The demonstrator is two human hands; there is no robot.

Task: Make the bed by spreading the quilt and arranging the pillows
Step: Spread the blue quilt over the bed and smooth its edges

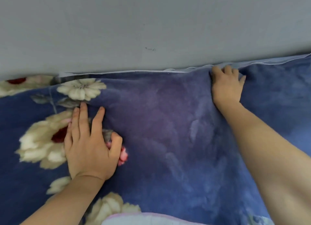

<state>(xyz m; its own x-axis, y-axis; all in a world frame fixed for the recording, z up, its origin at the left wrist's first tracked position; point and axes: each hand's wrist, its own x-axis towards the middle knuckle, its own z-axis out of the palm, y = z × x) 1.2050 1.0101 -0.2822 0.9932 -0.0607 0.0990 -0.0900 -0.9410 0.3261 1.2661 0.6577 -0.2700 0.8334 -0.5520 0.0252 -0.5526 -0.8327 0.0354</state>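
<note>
Pale blue cloth with a pink-lilac edge (143, 219) sits at the very bottom of the view, nearest the camera, lying over the quilt; what it is cannot be told. Bare left forearm (67, 199) and bare right forearm (269, 149) reach forward from the lower corners. Dark blue plush quilt with big cream flowers and dark red centres (159, 132) fills the lower two thirds of the view, spread fairly flat. Flowers are on its left part, plain blue-purple pile with light creases on its right. Left hand (89, 145) lies palm down on the quilt at centre left, fingers straight and slightly spread, pointing toward the wall, partly over one cream flower. Its thumb is bent inward with a small bump of fabric next to it, not clearly pinched; the hand is a bit blurred. Farther off, right hand (227, 85) is at the quilt's far edge, fingers curled over and into the fabric, gripping a fold; fingertips are hidden in it and creases run out from the grip. Thin light blue hem strip (185, 69) runs along that far edge, just beside the right hand, against the wall. Plain grey wall (117, 31) takes the whole upper part, with a small dark scuff mark (150, 48) near the middle.
</note>
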